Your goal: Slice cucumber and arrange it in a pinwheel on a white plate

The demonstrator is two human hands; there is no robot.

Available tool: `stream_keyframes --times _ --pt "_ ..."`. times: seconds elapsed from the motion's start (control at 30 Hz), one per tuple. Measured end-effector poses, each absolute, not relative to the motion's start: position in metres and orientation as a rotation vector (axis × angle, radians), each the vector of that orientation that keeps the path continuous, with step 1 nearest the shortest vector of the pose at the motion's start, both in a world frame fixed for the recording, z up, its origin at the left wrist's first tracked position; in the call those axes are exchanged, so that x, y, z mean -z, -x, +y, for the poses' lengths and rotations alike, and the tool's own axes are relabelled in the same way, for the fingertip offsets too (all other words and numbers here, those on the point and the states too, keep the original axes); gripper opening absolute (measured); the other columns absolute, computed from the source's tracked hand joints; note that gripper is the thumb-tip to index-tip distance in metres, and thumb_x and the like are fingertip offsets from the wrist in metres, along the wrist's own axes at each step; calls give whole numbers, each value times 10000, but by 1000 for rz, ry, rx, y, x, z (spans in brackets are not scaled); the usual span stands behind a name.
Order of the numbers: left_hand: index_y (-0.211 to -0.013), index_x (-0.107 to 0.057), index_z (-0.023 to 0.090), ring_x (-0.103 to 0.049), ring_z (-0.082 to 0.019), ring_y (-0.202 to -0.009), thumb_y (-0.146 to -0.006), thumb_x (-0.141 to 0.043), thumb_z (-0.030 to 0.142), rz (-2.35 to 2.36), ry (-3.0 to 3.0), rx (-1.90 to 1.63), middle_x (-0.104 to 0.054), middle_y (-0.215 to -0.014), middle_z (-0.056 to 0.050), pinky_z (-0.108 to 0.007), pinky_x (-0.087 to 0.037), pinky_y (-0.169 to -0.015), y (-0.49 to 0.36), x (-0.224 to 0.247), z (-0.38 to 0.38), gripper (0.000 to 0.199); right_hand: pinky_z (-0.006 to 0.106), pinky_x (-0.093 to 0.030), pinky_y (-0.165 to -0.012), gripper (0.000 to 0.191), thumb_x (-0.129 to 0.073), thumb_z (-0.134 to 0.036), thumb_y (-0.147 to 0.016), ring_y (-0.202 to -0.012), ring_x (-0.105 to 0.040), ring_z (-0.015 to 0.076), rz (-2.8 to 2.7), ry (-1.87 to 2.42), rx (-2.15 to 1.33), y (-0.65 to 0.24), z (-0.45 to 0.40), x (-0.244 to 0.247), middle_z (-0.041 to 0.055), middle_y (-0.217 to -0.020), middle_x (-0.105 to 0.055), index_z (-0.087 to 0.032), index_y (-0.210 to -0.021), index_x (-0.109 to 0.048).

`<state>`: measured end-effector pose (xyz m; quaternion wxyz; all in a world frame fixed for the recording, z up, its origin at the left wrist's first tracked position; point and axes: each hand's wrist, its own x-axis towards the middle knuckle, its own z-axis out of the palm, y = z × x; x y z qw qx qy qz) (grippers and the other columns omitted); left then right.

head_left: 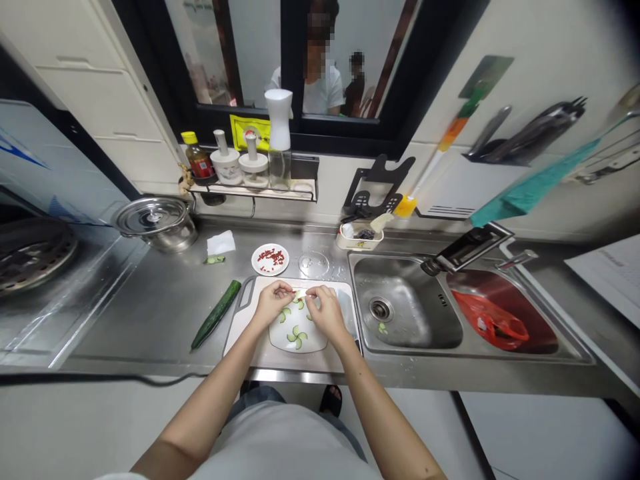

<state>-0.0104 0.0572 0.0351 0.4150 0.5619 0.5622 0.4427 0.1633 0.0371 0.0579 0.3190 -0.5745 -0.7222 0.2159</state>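
A white plate [277, 342] with a thin rim lies on the cutting board [233, 340]. Green cucumber slices [297, 337] form a pinwheel near its front, with more slices further back. My left hand [274, 300] is over the plate's back left, its fingertips pinched on a small red piece [293, 292]. Opposite it, my right hand [324, 308] has thumb and forefinger close together above the back slices; what they hold, if anything, is too small to make out. A small white dish [270, 269] of red pieces sits behind the board.
A whole cucumber [217, 315] lies left of the board. The steel sink [407, 300] is on the right, with a red bag [495, 323] in its second basin. A lidded pot [160, 223] stands back left, below a shelf [255, 190] of seasonings.
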Motion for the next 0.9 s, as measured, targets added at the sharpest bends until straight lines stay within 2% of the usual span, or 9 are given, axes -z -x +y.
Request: stream_keyframes --times 0.47,0.9 --pt "-866 -653 179 -578 -111 -677 -731 -626 199 1350 -1635 -911 -668 -761 11 -207 -430 -648 11 -48 32 139 327 -393 -847 117 -554 -245 -888 -955 -463 210 -2119 1432 -593 -163 29 -55 56 -916 -561 -209 -901 -664" --pt "-893 -657 176 -606 -126 -745 -723 -636 170 1318 -1661 -870 -697 -817 -7 -226 -443 -702 14 -42 26 172 317 -380 -847 99 -539 -232 -890 -965 -465 207 -2155 1399 -632 -165 24 -43 50 -927 -575 -203 -869 -631"
